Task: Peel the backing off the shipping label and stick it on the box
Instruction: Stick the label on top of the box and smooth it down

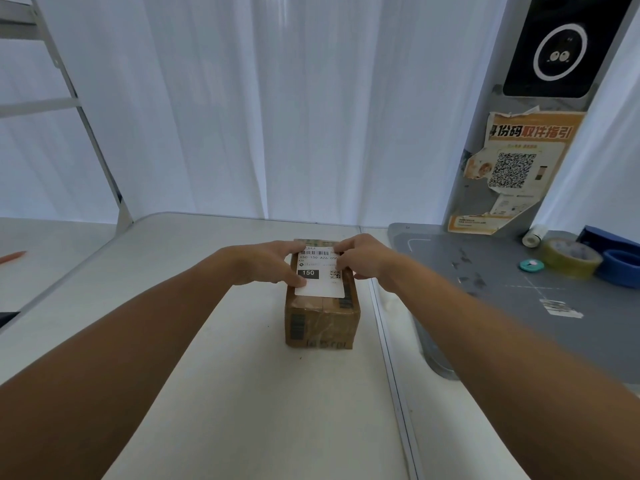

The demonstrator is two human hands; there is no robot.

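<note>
A small brown cardboard box (322, 320), taped over, stands on the white table (242, 393) in the middle of the view. A white shipping label (320, 275) with a barcode, a black "150" block and a QR code lies flat over the box's top. My left hand (266, 263) rests on the label's left edge, thumb near its lower left corner. My right hand (362, 256) has its fingers on the label's upper right corner. Whether the label's backing is still on is hidden.
To the right, a grey mat (502, 289) carries a yellowish tape roll (571, 258), a blue tape dispenser (620, 268), a small teal disc (531, 265) and a white roll (533, 235). An orange poster (509, 174) hangs on a post behind. A pencil (12, 257) lies far left.
</note>
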